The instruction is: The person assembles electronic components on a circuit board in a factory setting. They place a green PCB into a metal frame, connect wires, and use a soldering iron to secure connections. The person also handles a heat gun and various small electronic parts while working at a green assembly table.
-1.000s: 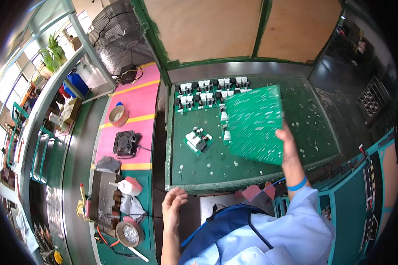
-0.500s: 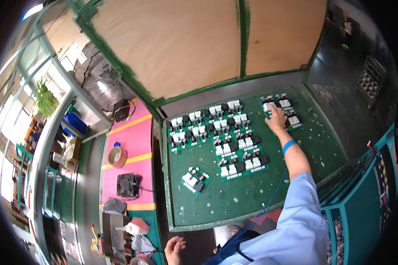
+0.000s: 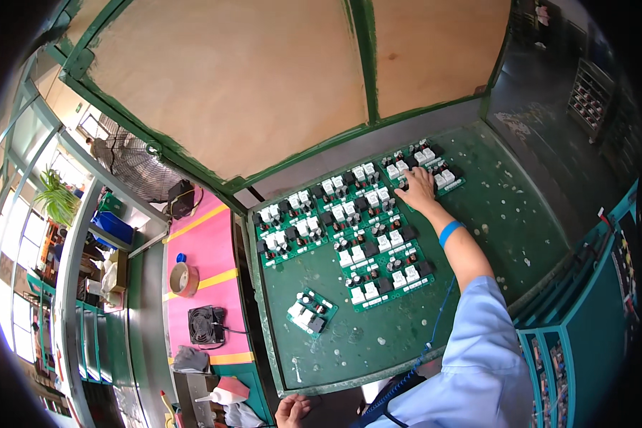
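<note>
My right hand [image 3: 419, 188] is at the back right of the green table [image 3: 314, 371], its fingers closed over a green circuit board [image 3: 449, 187] with white relays and black parts. That board lies against a block of similar circuit boards [image 3: 367, 207] set edge to edge. Part of it is hidden under the hand. Apart from the others, a smaller circuit board [image 3: 312, 312] rests askew at the front left. Below the table's front edge hangs my left hand [image 3: 292, 409], fingers curled in with nothing visible in them.
A wood-panelled partition [image 3: 228, 78] rises behind the table. On the left, a pink bench [image 3: 203, 246] carries a round container [image 3: 185, 279], a black fan [image 3: 206, 325] and a squeeze bottle [image 3: 228, 391]. A blue coiled cord [image 3: 429, 347] crosses the table's front edge. A teal rack [image 3: 571, 349] stands at the right.
The circuit board under my right hand has slid left, closing the gap to the block. My left hand's fingers have curled in more. The view has shifted slightly.
</note>
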Tool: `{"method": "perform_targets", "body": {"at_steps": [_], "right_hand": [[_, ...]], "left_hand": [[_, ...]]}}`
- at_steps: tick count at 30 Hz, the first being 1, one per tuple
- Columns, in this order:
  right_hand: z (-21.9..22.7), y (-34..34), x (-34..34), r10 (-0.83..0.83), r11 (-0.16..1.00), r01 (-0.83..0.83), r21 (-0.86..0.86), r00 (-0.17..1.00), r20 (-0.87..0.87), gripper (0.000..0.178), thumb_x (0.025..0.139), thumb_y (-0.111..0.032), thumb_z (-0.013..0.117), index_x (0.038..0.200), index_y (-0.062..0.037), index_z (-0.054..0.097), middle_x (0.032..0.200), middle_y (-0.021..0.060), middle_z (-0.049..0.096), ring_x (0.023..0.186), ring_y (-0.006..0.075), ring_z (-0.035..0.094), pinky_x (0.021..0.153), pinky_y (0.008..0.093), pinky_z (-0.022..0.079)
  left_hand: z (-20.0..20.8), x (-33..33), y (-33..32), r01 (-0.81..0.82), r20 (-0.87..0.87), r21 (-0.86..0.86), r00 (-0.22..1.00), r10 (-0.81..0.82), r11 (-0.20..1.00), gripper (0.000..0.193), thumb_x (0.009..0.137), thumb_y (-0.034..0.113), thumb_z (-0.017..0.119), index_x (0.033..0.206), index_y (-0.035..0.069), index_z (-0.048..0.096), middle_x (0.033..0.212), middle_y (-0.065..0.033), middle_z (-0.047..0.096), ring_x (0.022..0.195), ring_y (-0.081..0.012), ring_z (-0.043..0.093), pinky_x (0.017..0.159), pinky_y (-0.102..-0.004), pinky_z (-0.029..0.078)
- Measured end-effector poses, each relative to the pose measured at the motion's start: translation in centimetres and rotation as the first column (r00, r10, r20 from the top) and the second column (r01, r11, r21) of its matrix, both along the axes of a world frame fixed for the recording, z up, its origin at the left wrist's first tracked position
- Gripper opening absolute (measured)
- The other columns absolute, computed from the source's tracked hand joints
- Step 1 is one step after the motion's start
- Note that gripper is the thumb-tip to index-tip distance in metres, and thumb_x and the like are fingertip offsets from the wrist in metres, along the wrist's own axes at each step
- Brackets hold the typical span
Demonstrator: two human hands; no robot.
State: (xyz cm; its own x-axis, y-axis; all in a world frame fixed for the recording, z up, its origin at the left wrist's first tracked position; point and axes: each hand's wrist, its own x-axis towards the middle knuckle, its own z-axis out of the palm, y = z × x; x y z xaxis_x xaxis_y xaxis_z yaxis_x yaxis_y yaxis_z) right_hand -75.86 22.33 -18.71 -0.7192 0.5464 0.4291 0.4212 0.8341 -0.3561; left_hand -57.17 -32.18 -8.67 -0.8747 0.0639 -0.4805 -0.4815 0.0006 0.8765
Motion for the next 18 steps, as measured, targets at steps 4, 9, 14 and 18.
{"method": "perform_targets", "body": {"at_steps": [4, 9, 14, 18], "right_hand": [[0.4, -1.0, 2.0, -0.071, 0.992, 0.065, 0.107, 0.996, 0.045, 0.054, 0.064, -0.041, 0.064, 0.101, -0.0031, 0.055, 0.107, 0.0163, 0.046, 0.106, 0.0292, 0.036, 0.093, 0.0447, 0.021], [0.8, -0.9, 1.9, -0.075, 0.996, 0.074, 0.055, 0.997, 0.017, 0.042, 0.062, -0.034, 0.066, 0.093, -0.0061, 0.060, 0.100, 0.0148, 0.047, 0.102, 0.0289, 0.038, 0.091, 0.0435, 0.024], [0.0, -1.8, 0.0, -0.111, 0.992, 0.119, 0.030, 0.977, -0.180, 0.036, 0.060, -0.026, 0.067, 0.091, -0.0094, 0.061, 0.097, 0.0126, 0.046, 0.100, 0.0290, 0.039, 0.088, 0.0416, 0.027], [-0.3, -1.9, -1.1, -0.097, 0.995, 0.097, -0.006, 0.981, -0.166, 0.035, 0.059, -0.024, 0.068, 0.090, -0.0106, 0.061, 0.100, 0.0087, 0.049, 0.101, 0.0268, 0.040, 0.088, 0.0412, 0.027]], "left_hand": [[0.8, -0.4, 0.7, 0.070, -0.015, -0.077, 0.997, -0.071, 0.995, 0.023, 0.081, 0.011, 0.054, 0.101, -0.001, 0.052, 0.087, -0.0044, 0.056, 0.073, -0.0096, 0.052, 0.062, -0.0192, 0.042], [0.7, -0.5, 0.6, 0.078, -0.023, -0.058, 0.997, -0.079, 0.995, 0.025, 0.082, 0.011, 0.053, 0.104, -0.001, 0.050, 0.091, -0.0057, 0.056, 0.076, -0.0111, 0.053, 0.066, -0.0204, 0.044], [0.4, 0.0, 0.7, 0.053, 0.007, -0.032, 0.999, -0.053, 0.998, 0.025, 0.082, 0.010, 0.053, 0.104, -0.001, 0.049, 0.092, -0.0071, 0.056, 0.077, -0.0120, 0.053, 0.068, -0.0214, 0.045], [-0.3, 0.6, 0.2, 0.048, -0.003, -0.008, 0.999, -0.048, 0.999, 0.025, 0.082, 0.010, 0.053, 0.103, -0.001, 0.050, 0.091, -0.0070, 0.056, 0.077, -0.0118, 0.053, 0.066, -0.0212, 0.044]]}}
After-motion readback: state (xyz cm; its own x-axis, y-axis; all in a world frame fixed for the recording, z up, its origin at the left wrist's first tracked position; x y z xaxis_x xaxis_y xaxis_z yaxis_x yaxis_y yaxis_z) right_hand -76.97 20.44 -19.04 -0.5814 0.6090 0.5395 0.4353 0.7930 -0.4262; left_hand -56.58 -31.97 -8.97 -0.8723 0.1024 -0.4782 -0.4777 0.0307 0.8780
